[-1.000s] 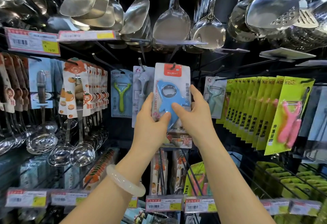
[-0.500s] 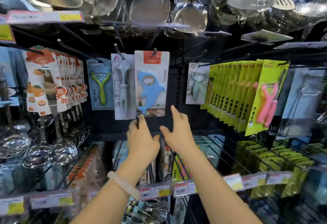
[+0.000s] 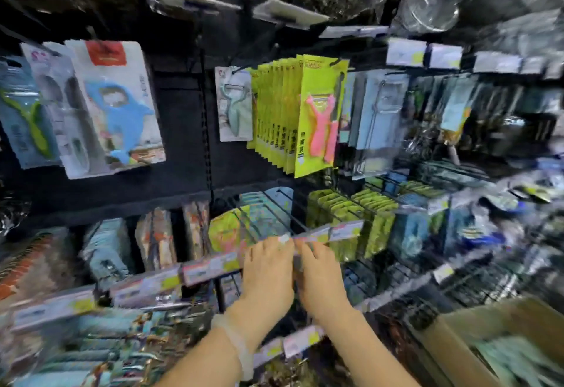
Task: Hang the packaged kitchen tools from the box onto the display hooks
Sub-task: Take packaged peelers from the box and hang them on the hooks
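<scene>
The packaged blue whale-shaped tool [image 3: 117,108] hangs on a display hook at the upper left, apart from both hands. My left hand [image 3: 267,276] and my right hand [image 3: 320,283] are side by side low in the middle, in front of the price-label rail [image 3: 213,263], with fingers loosely extended and nothing in them. A cardboard box [image 3: 451,333] with pale packaged tools inside sits at the lower right. The frame is blurred by motion.
Yellow-green packs with a pink peeler [image 3: 320,115] hang right of centre, a grey peeler pack [image 3: 233,104] beside them. More packaged tools fill wire hooks below and to the right. Steel ladles and strainers hang along the top.
Both hands let go of the blue whale pack, now on its hook, and dropped downward. The view swung right and down, bringing the cardboard box into sight.
</scene>
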Available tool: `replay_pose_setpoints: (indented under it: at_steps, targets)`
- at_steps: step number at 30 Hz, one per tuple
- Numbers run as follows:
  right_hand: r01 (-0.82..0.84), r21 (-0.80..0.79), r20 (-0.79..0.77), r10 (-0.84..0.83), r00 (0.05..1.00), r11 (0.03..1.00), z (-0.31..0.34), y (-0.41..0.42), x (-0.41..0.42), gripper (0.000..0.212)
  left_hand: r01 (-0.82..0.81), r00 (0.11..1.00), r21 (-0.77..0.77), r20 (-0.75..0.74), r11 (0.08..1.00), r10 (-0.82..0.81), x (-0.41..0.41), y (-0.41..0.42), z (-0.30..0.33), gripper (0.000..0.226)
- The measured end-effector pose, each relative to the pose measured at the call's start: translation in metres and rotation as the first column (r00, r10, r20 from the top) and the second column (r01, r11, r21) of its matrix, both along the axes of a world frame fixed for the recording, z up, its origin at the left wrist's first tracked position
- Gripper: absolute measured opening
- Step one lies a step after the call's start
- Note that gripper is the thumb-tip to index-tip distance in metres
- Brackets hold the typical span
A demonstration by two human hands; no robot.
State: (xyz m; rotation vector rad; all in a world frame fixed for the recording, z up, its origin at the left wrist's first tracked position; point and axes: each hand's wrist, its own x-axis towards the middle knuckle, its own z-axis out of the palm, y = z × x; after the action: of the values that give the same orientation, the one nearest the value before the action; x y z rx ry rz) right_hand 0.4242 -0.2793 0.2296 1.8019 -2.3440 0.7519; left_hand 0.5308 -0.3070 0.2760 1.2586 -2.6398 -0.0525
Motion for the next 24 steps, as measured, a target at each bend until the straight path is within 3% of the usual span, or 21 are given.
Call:
replay_pose_setpoints:
  at_steps: [6,11,24]
  targets:
    - [0.171,0.252,-0.042,-0.166,0.985,0.953,-0.048,0.099,-0.069,0.058,0.118,0.978,0.137,0.155,0.984,-0.139,-0.072,0.074,-0.052,0.062]
    - [0.258,0.370,-0.013,-0.273,0.962,0.892,-0.077,0.176,-0.114,0.061,0.211,0.943,0.171,0.224,0.962,-0.247,-0.125,0.138,-0.091,0.056]
    - [0.403,0.551,0.085,-0.529,0.844,0.731,-0.142,0.318,-0.198,0.054,0.345,0.841,0.310,0.318,0.886,-0.438,-0.235,0.249,-0.157,0.056]
